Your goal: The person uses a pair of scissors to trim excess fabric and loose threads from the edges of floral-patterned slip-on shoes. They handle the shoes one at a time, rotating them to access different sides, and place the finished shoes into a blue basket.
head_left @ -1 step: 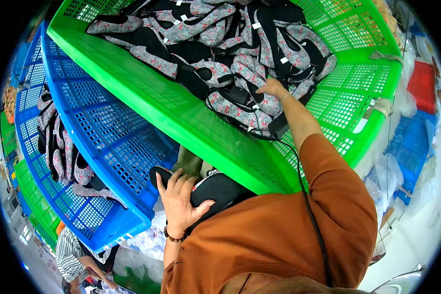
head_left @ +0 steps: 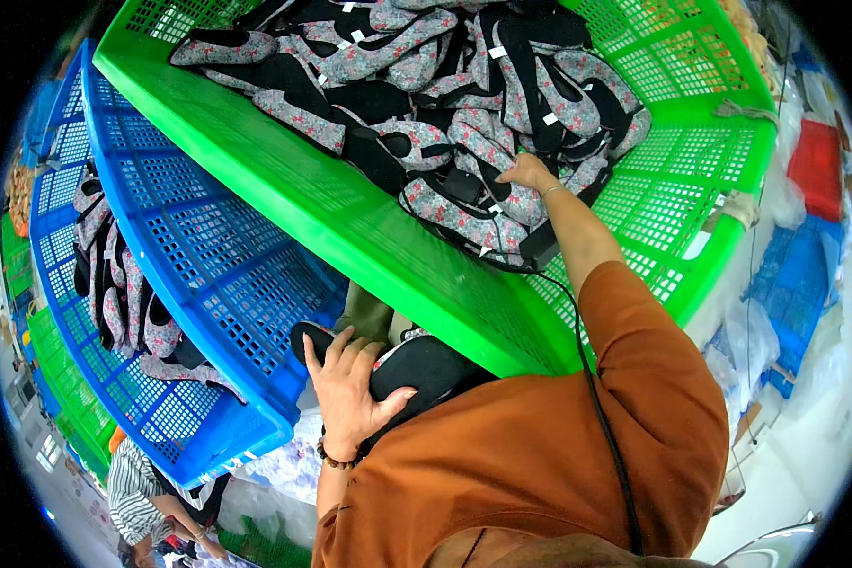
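My right hand [head_left: 532,173] reaches into a large green plastic basket [head_left: 417,308] full of shoes. Its fingers close on a grey floral shoe [head_left: 519,204] with pink flowers; some fingertips are hidden. Many similar floral shoes [head_left: 559,95] with black linings and small white tags lie heaped around it. Low at my lap, my left hand [head_left: 344,386] lies over a black-soled shoe [head_left: 417,367], fingers bent across it and thumb along its near side. Part of that shoe is hidden under my palm and beside my brown shirt.
Left of the green basket, blue baskets [head_left: 185,213] overlap, with more floral shoes [head_left: 128,284] inside. A black cable [head_left: 596,407] runs from the basket across my shirt. Another person in a striped top [head_left: 134,492] is at lower left. Plastic bags and a red crate [head_left: 814,168] stand at right.
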The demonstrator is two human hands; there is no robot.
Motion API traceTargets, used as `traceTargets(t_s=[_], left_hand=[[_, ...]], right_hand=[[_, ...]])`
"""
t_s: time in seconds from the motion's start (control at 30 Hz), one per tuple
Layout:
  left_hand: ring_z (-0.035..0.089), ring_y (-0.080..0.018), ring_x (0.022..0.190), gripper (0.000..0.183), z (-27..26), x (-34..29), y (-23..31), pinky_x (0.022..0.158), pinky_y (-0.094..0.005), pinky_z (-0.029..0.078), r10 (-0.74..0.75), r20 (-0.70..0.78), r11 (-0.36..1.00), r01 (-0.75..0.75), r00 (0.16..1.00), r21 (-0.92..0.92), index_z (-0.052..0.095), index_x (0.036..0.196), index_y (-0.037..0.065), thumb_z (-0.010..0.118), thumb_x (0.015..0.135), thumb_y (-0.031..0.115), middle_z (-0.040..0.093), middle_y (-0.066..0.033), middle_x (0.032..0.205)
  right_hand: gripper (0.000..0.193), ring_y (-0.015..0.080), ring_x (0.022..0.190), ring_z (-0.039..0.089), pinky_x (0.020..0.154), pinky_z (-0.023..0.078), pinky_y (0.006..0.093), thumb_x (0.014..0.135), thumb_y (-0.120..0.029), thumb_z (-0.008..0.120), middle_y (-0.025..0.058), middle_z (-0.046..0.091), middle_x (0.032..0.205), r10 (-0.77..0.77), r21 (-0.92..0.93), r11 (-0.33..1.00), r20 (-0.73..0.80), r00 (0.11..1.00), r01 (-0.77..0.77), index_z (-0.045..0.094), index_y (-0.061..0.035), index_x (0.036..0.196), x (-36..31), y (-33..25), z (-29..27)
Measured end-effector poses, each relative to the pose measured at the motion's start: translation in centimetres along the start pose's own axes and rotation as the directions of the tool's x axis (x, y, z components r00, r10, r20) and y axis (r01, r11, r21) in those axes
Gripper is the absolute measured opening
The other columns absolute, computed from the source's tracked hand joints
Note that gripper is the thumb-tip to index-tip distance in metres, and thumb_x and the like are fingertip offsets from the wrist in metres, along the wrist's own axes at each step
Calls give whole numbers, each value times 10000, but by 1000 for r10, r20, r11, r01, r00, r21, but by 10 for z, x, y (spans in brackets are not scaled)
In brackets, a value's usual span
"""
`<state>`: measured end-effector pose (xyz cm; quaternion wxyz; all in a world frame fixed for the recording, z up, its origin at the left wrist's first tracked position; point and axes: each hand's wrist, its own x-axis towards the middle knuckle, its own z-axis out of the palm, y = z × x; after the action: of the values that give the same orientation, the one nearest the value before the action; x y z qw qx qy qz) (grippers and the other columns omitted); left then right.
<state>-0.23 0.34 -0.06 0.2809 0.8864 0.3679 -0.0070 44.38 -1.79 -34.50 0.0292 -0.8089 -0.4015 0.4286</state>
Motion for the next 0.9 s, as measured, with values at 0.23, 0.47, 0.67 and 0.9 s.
traceTargets(t_s=[0.23, 0.47, 0.67, 0.9], left_hand=[[499, -305, 1114, 682, -4, 0, -3, 1057, -573, 127, -13, -3, 1000, 13, 1000, 13, 617, 985, 52, 478, 743, 673, 614, -90, 1000], [507, -302, 1107, 675, -6, 0, -4, 1054, -576, 142, 16, -17, 999, -16, 1000, 36, 621, 972, 48, 475, 750, 668, 620, -91, 987], [511, -303, 1102, 661, -3, -2, -4, 1052, -574, 150, 6, -63, 1000, -6, 998, 6, 617, 953, 43, 475, 759, 659, 618, -97, 975], [509, -303, 1102, 646, -3, -1, -5, 1053, -574, 143, 7, -63, 1000, -8, 998, -13, 617, 947, 43, 496, 754, 647, 614, -96, 973]], right_hand=[[585, 357, 904, 613, 768, 485, 419, 560, -456, 765, 209, 637, 959, 40, -26, 999, -209, 977, -46, 625, 6, 891, -17, -28, -37], [549, 272, 765, 648, 687, 505, 329, 561, -410, 794, 180, 659, 827, 35, 351, 896, -667, 744, 272, 644, 45, 828, -14, -50, -201], [547, 257, 819, 660, 701, 512, 355, 600, -366, 765, 179, 666, 952, 346, 107, 927, -616, 708, -360, 655, 36, 954, -37, 20, -254], [644, 330, 1048, 586, 933, 428, 362, 602, -512, 701, 213, 624, 1076, 436, -78, 863, -384, 814, -500, 668, 7, 982, -75, 55, -168]])
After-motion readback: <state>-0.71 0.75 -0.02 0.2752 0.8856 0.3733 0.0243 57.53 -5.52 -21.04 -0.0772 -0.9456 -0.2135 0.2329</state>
